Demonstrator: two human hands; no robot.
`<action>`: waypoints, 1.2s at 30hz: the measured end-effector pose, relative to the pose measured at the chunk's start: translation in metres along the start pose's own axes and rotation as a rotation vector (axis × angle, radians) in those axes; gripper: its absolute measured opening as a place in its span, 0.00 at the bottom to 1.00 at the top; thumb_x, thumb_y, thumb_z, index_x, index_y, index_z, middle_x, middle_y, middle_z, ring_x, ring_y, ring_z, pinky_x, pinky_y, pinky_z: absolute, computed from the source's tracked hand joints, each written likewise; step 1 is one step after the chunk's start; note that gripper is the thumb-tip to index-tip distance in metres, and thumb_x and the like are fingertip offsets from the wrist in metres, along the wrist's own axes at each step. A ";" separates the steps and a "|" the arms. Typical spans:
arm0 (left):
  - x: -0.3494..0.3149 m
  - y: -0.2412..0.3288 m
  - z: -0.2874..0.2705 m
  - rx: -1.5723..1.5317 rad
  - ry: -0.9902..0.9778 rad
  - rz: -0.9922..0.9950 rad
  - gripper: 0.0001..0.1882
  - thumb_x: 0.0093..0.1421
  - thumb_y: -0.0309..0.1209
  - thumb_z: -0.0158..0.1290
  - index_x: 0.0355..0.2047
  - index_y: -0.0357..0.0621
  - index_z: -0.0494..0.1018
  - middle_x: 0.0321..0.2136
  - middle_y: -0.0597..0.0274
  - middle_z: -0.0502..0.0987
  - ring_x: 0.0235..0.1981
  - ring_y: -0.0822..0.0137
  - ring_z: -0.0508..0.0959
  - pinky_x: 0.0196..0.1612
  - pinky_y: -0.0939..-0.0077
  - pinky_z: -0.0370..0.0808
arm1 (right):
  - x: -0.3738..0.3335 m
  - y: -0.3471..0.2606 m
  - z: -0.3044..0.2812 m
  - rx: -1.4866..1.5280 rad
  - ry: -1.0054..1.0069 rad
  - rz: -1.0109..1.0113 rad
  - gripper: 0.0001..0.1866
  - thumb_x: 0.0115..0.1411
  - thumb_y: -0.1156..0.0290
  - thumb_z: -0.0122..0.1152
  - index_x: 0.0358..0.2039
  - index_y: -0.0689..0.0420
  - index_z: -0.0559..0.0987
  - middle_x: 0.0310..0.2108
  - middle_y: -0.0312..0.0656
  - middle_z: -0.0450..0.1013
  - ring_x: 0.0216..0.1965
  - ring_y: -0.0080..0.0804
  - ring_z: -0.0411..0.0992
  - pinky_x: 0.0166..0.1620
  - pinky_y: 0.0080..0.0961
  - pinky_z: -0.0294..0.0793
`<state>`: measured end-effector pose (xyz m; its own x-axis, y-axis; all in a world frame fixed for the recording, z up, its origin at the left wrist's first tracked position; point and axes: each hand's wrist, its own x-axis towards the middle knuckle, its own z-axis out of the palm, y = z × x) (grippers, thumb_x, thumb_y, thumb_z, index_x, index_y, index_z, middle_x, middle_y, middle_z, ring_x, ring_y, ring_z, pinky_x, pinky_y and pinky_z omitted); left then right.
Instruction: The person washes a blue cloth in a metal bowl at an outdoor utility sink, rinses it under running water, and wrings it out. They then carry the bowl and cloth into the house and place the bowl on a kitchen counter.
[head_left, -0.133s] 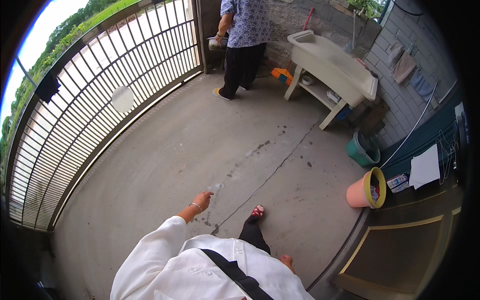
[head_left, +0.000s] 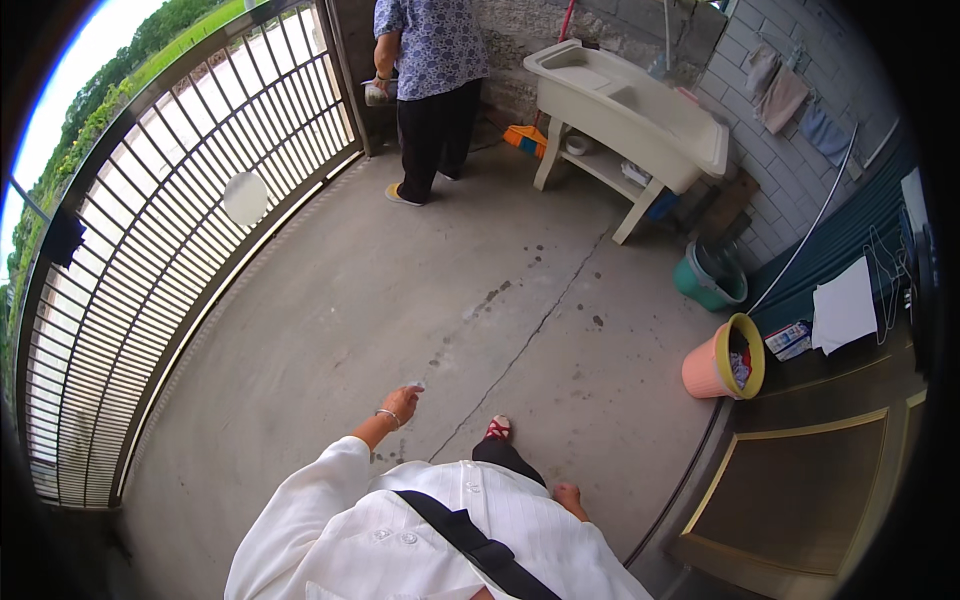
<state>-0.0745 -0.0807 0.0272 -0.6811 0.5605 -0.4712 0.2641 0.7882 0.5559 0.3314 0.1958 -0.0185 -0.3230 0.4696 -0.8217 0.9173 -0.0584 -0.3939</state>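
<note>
Lying below both hands (head_left: pixel 402 402): floor (head_left: pixel 345 290)

no legible text, label or number, small printed box (head_left: pixel 789 341) just right of the pink bin (head_left: pixel 708 368), print too small to read

Premises are consistent with a household washing yard: concrete floor (head_left: pixel 400 270) beneath the left hand (head_left: pixel 402 402), barred gate (head_left: pixel 180 250) to its left, sink on legs (head_left: pixel 620 118) ahead and to its right, with bucket (head_left: pixel 703 282), bin (head_left: pixel 708 366) and hanging cloths (head_left: pixel 781 101) farther right.
</note>
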 end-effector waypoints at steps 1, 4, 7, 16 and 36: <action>0.027 0.004 -0.024 0.046 -0.019 -0.013 0.17 0.53 0.24 0.43 0.44 0.49 0.71 0.33 0.56 0.77 0.35 0.56 0.76 0.41 0.66 0.72 | 0.038 -0.027 0.013 0.061 -0.038 -0.076 0.08 0.53 0.72 0.48 0.23 0.61 0.73 0.15 0.43 0.70 0.14 0.33 0.71 0.17 0.29 0.72; 0.136 0.097 -0.039 0.003 0.024 0.119 0.17 0.53 0.23 0.45 0.44 0.49 0.71 0.31 0.56 0.77 0.34 0.57 0.76 0.41 0.67 0.73 | 0.150 -0.104 -0.061 0.205 0.055 -0.103 0.09 0.55 0.69 0.49 0.28 0.60 0.75 0.16 0.41 0.70 0.15 0.27 0.69 0.17 0.25 0.71; 0.210 0.185 -0.059 -0.107 0.045 0.163 0.16 0.54 0.24 0.45 0.43 0.48 0.71 0.31 0.56 0.77 0.33 0.57 0.77 0.40 0.69 0.73 | 0.228 -0.202 -0.157 0.250 0.116 -0.146 0.09 0.57 0.69 0.50 0.36 0.60 0.74 0.19 0.39 0.70 0.16 0.25 0.69 0.17 0.23 0.71; 0.454 0.309 -0.102 -0.305 -0.077 0.273 0.15 0.55 0.24 0.44 0.44 0.45 0.71 0.28 0.57 0.78 0.28 0.64 0.78 0.34 0.74 0.73 | 0.322 -0.477 -0.309 1.046 0.121 -0.344 0.12 0.59 0.69 0.50 0.43 0.58 0.71 0.28 0.40 0.72 0.24 0.26 0.69 0.27 0.24 0.73; 0.790 0.690 -0.175 -0.729 -0.160 0.539 0.15 0.58 0.19 0.43 0.46 0.40 0.68 0.29 0.64 0.75 0.33 0.75 0.74 0.40 0.82 0.72 | 0.431 -0.758 -0.681 1.042 0.113 -0.725 0.12 0.61 0.69 0.48 0.42 0.59 0.72 0.26 0.38 0.71 0.23 0.20 0.67 0.27 0.19 0.70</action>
<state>-0.5499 0.8612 0.1585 -0.4741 0.8767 -0.0816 -0.0143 0.0849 0.9963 -0.3444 1.0427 0.2061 -0.6026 0.7530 -0.2646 -0.0930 -0.3955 -0.9137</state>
